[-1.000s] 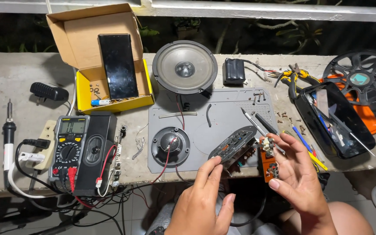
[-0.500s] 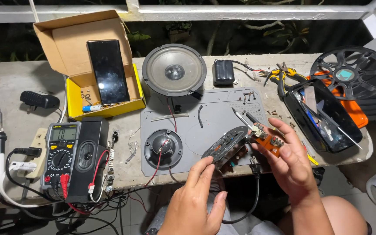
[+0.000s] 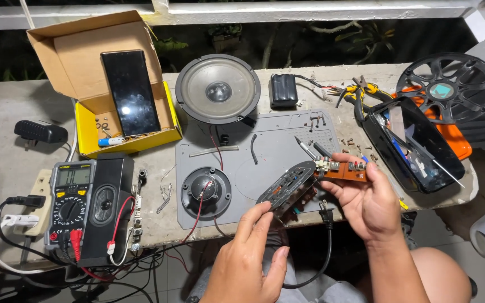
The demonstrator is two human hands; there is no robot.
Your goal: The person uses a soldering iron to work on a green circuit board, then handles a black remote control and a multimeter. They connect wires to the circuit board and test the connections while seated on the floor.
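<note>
Right hand [image 3: 374,205] grips the orange circuit board [image 3: 343,170] by its right end, long axis level, over the grey mat [image 3: 276,151]. Dark oval panel [image 3: 287,186] hangs off its left end, tilted. Left hand [image 3: 251,258] open below, fingertips touching the panel's lower edge.

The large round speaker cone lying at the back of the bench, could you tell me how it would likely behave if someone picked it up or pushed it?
The large speaker lies cone up on the concrete bench, so it should slide, not roll. Its thin grey cone probably dents easily, so the rim is safer to grip. The red wire trailing from it would likely drag along.
</note>
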